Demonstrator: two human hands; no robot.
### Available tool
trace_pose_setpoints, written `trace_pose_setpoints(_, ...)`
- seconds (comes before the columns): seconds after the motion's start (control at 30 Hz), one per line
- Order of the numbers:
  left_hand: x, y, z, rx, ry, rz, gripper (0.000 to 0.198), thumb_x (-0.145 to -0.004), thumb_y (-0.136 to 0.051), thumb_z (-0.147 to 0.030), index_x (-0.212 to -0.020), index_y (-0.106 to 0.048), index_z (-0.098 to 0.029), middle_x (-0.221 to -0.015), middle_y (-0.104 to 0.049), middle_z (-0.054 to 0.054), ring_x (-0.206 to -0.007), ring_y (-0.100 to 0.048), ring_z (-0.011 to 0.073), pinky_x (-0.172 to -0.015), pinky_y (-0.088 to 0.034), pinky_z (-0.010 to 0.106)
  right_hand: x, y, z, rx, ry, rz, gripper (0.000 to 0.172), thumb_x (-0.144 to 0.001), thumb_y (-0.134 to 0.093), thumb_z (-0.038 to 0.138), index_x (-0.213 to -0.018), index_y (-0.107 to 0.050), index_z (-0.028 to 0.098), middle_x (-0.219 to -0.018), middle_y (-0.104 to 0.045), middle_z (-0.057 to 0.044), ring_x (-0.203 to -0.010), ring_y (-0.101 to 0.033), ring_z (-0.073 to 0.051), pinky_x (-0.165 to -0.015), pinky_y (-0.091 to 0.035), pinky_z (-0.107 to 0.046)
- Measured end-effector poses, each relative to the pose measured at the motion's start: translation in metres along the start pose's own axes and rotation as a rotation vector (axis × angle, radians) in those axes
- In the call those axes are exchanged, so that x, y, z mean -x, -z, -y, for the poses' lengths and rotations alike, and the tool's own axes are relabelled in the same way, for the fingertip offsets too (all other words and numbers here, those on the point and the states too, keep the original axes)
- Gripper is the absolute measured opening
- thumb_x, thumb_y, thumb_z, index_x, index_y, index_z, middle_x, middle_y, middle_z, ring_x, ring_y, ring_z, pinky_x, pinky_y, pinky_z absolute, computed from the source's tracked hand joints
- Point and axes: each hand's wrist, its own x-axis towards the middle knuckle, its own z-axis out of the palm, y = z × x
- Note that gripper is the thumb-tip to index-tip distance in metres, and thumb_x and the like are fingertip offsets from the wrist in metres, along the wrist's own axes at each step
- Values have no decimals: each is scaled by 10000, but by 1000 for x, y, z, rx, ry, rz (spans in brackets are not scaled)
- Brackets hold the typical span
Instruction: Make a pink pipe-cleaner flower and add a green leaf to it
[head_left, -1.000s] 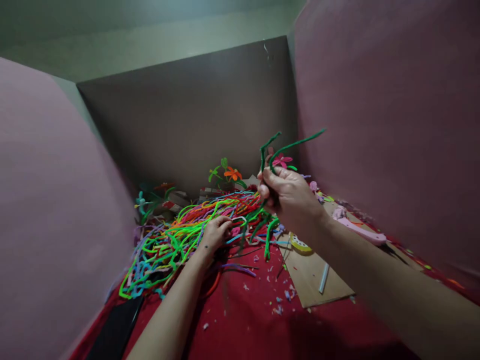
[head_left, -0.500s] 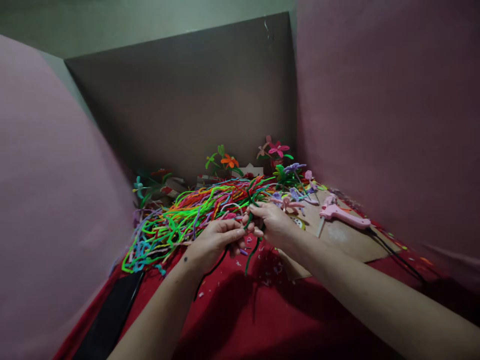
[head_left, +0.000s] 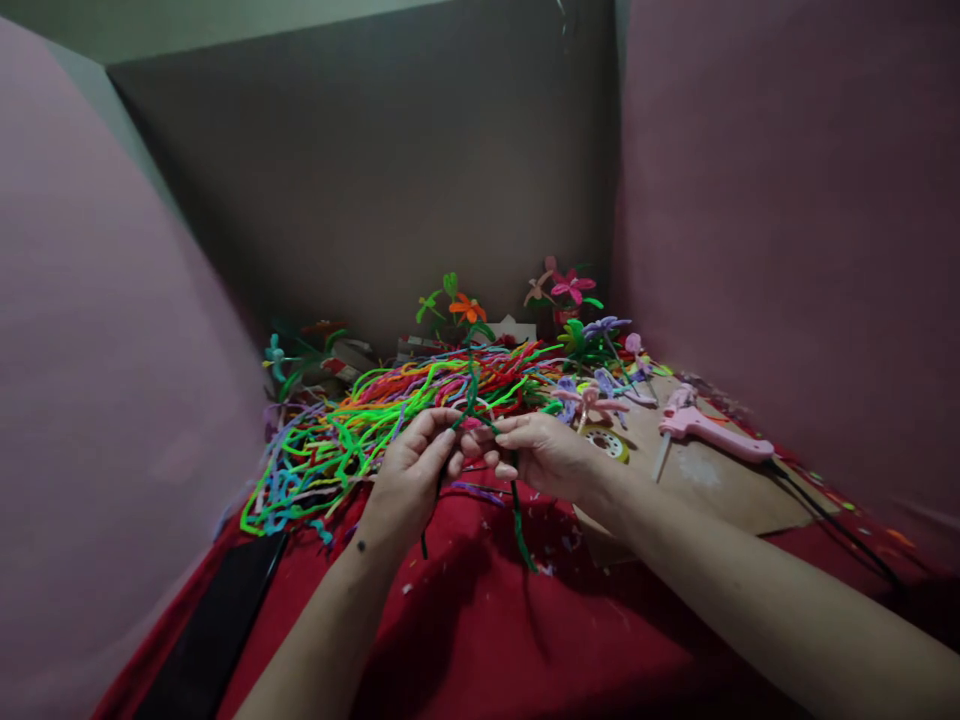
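Note:
Dark green pipe cleaners [head_left: 472, 388] cross between my hands, in front of the colourful pile, with a twisted part standing upright above the fingers. My left hand [head_left: 417, 462] pinches one strand from the left side. On the other side my right hand [head_left: 541, 452] pinches another strand between thumb and fingers. Loose green ends hang below both hands, over the red cloth [head_left: 480, 620]. The fingertips of the two hands are close together, and the lower fingers partly hide the strands.
A heap of colourful pipe cleaners [head_left: 360, 430] lies behind my hands. Pipe-cleaner flowers [head_left: 469, 308] stand at the back. On the right, a pink glue gun [head_left: 712, 432] and a yellow tape roll [head_left: 606, 443] rest on cardboard [head_left: 720, 495]. A black flat object [head_left: 217, 625] lies left.
My hands have moved slightly apart, and the crossing green strands now show between them. The twisted part stands more upright. The view has shifted a little, moving the scene right.

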Motion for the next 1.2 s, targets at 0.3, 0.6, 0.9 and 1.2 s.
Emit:
trace_pose_setpoints(0.3, 3, -6, 0, -37, 44, 44, 200, -725, -634, -253, -811, -482, -156, -632, -653, 11, -450, -580, 118, -373, -423, 192, 5, -9, -13, 181, 17, -81, 55, -682, -577, 165, -658, -553, 122, -548, -546, 1, -403, -422, -55, -335, -238, -158)
trace_pose_setpoints(0.6, 5, -12, 3, -23, 88, -22, 291, -682, -645, -212, -815, -388, -176, -560, -655, -5, -363, -557, 128, -307, -411, 193, 13, -14, -21, 196, 117, -189, 149, -673, -629, 230, -648, -506, 149, -592, -516, 27, -460, -385, -44, -347, -186, -148)
trace_pose_setpoints(0.9, 5, -10, 12, -122, 110, 23, 232, -743, -607, -239, -865, -427, -159, -572, -648, 4, -409, -564, 120, -349, -421, 187, 11, -8, -19, 47, 111, -142, 178, -682, -656, 237, -691, -516, 129, -546, -492, 19, -442, -399, -48, -330, -177, -143)
trace_pose_setpoints(1.2, 3, -16, 17, -129, 75, 37, 359, -730, -637, -277, -1053, -575, -134, -634, -625, -6, -475, -535, 90, -421, -422, 179, 6, -5, -24, 110, 112, -252, 205, -676, -646, 279, -614, -512, 137, -453, -442, 53, -362, -344, -37, -308, -178, -147)
